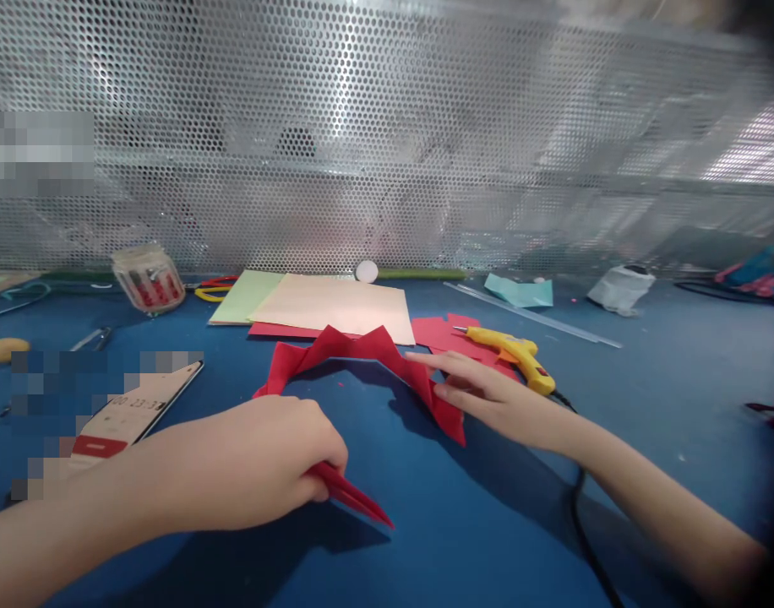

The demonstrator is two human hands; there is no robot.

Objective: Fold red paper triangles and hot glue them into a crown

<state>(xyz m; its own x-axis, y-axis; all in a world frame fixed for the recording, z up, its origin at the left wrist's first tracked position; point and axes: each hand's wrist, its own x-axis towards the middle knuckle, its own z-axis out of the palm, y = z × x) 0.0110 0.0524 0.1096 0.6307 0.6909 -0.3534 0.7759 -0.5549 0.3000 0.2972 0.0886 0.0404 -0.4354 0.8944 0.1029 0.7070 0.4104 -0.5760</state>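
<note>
A strip of red paper folded into zigzag points (346,342) stands on the blue tabletop in an open arch. My left hand (279,464) is closed around its near left end, and a folded red tip juts out past the fingers toward the right. That hand hides part of the strip's left side. At the strip's right side, my right hand (482,393) has its fingers stretched out and lightly touching the outer face of the paper. Its thumb cannot be made out.
Behind the strip lie cream paper sheets (342,304) and flat red paper pieces (434,331). A yellow glue gun (514,350) with a black cord (580,515) sits by my right arm. A phone (133,414) lies left, below a glass jar (147,283). A clear stick (539,317) lies farther back.
</note>
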